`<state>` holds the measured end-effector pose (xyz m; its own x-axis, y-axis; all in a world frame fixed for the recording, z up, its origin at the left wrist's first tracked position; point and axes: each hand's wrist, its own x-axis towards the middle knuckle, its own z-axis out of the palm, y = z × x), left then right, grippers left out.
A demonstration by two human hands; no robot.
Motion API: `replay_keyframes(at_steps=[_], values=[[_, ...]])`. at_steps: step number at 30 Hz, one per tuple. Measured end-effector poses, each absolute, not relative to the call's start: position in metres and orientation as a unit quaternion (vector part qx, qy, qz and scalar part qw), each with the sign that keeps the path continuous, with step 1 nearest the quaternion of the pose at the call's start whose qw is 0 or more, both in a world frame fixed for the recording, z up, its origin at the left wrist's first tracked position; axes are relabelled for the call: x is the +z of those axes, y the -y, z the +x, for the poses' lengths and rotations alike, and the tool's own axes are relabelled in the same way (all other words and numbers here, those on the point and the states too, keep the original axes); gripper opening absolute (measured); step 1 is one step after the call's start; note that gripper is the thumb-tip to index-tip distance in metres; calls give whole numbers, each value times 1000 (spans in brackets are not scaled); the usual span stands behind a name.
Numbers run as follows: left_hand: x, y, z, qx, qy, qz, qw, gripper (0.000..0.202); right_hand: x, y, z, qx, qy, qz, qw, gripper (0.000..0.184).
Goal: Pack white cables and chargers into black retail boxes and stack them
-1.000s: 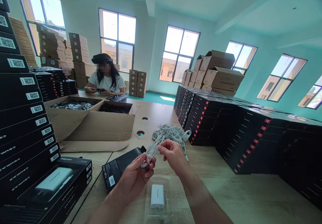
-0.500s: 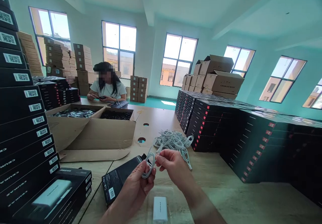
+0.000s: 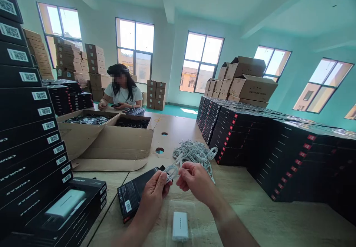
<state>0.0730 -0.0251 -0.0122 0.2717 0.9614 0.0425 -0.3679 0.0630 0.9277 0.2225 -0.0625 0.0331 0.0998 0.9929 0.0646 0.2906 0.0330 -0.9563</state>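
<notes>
My left hand (image 3: 153, 190) held looped cable (image 3: 172, 170), my right hand (image 3: 198, 182) pinched it; wood-grained bench (image 3: 236, 191) ran to square-edged boxes (image 3: 274, 154).

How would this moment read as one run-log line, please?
left grip: holding looped white cable | right grip: at cable's right side | white charger: in clear tray | cable pile: beyond both grips

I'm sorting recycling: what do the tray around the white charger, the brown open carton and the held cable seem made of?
Tray: probably clear, glossy plastic, since the table shows through.
Carton: likely matte cardboard, by its tan colour and creases.
Cable: pale, perhaps plastic- or rubber-sheathed; any braiding is too fine to tell.
</notes>
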Motion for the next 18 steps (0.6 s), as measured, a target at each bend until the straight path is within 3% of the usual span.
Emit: replay_keyframes(at_steps=[7, 11, 14, 18], values=[[-5, 22, 66, 465, -309, 424, 713, 56, 43, 79, 214, 51, 691, -688, 216, 29], [-12, 18, 61, 397, -282, 429, 761, 55, 43, 77, 214, -44, 708, -697, 107, 27], [-16, 16, 58, 367, -287, 402, 788, 58, 37, 72, 217, -80, 725, -673, 125, 27], [-15, 16, 59, 367, -297, 383, 794, 59, 32, 68, 217, -72, 719, -637, 268, 22]])
